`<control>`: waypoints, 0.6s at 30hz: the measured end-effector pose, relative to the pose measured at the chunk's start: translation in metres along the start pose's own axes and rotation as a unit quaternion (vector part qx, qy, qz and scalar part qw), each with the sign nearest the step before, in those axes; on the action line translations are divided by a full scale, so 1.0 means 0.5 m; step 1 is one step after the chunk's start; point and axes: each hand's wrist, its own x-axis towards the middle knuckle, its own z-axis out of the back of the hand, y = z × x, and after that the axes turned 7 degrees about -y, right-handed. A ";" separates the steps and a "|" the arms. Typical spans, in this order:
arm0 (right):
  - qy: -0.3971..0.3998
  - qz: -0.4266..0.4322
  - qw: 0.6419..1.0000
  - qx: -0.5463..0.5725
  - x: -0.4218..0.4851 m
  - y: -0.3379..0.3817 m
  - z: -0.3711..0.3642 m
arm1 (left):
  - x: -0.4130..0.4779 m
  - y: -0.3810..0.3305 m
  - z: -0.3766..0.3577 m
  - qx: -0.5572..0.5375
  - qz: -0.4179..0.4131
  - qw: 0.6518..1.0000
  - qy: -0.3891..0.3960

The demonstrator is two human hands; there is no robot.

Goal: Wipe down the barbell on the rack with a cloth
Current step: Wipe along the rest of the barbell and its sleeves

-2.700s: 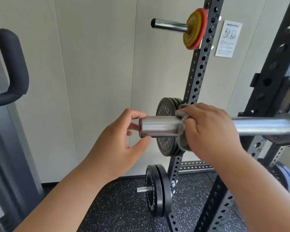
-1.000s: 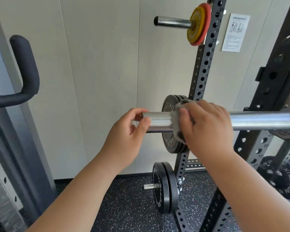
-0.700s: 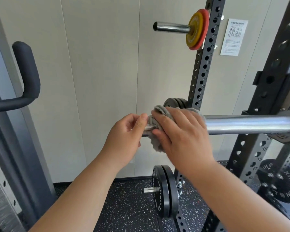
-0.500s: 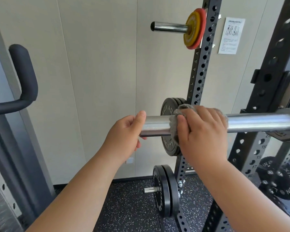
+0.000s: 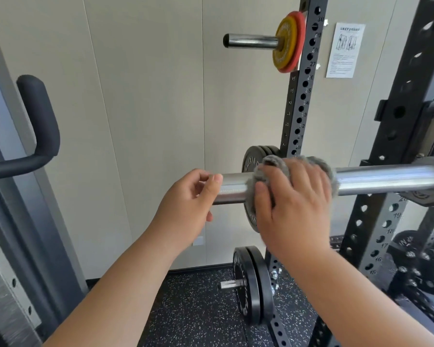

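Observation:
The chrome sleeve of the barbell (image 5: 386, 179) runs level across the right half of the view, resting on the black rack (image 5: 396, 151). My right hand (image 5: 293, 209) wraps a grey cloth (image 5: 313, 162) around the sleeve, a little in from its free end. My left hand (image 5: 188, 204) grips that free end, thumb on top and fingers curled round it. The cloth shows only as a fuzzy rim above and beside my right hand.
Black plates (image 5: 252, 161) hang on a rack peg behind the sleeve, and more (image 5: 248, 286) sit low near the speckled floor. Yellow and red plates (image 5: 288, 42) hang on an upper peg. A padded black handle (image 5: 38, 126) juts out at left. A paper notice (image 5: 345, 50) is on the wall.
My right hand slid the cloth out to the sleeve's end, then back right along it. My left hand stayed at the end, closing tighter on it.

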 end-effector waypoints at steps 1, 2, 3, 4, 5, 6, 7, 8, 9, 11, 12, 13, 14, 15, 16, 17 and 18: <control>0.007 0.019 1.000 0.010 -0.009 0.018 -0.003 | 0.000 0.003 0.003 -0.003 -0.006 1.000 0.004; 0.013 0.049 0.999 0.018 -0.016 0.026 -0.006 | 0.000 0.005 0.006 -0.005 -0.014 1.000 0.008; 0.019 0.084 0.996 0.022 -0.016 0.024 -0.005 | -0.001 0.008 0.009 -0.004 -0.025 1.000 0.010; 0.026 0.115 0.993 0.021 -0.010 0.012 -0.004 | -0.002 0.010 0.013 0.005 -0.043 0.999 0.007; 0.035 0.133 0.990 0.014 -0.002 -0.005 -0.002 | -0.006 0.011 0.017 0.020 -0.069 0.997 0.000; 0.043 0.132 0.990 0.004 0.006 -0.024 0.001 | -0.011 0.010 0.021 0.041 -0.096 0.995 -0.005; 0.043 0.114 0.993 -0.005 0.012 -0.041 0.005 | -0.017 0.010 0.023 0.062 -0.118 0.991 -0.008; 0.034 0.086 0.996 -0.008 0.016 -0.051 0.007 | -0.022 0.009 0.024 0.076 -0.128 0.989 -0.011; 0.021 0.057 0.998 -0.008 0.018 -0.051 0.008 | -0.025 0.011 0.024 0.086 -0.131 0.987 -0.015; 0.002 0.006 1.000 -0.005 0.013 -0.024 0.003 | -0.027 0.018 0.018 0.088 -0.134 0.987 -0.031; 0.005 -0.003 1.000 -0.004 0.005 -0.001 -0.002 | -0.027 0.021 0.014 0.082 -0.134 0.987 -0.036; 0.009 0.008 1.000 0.002 -0.003 0.020 -0.007 | -0.026 0.024 0.010 0.077 -0.135 0.987 -0.041; 0.012 0.037 0.999 0.015 -0.012 0.033 -0.011 | -0.026 0.025 0.007 0.078 -0.138 0.986 -0.042; 0.015 0.073 0.997 0.028 -0.016 0.036 -0.012 | -0.025 0.024 0.005 0.083 -0.142 0.986 -0.042; 0.023 0.105 0.994 0.033 -0.012 0.028 -0.009 | -0.024 0.022 0.005 0.090 -0.143 0.985 -0.039; 0.036 0.123 0.991 0.029 -0.003 0.011 -0.007 | -0.021 0.021 0.007 0.094 -0.140 0.985 -0.036; 0.045 0.120 0.992 0.018 0.006 -0.009 -0.005 | -0.018 0.020 0.009 0.095 -0.135 0.986 -0.031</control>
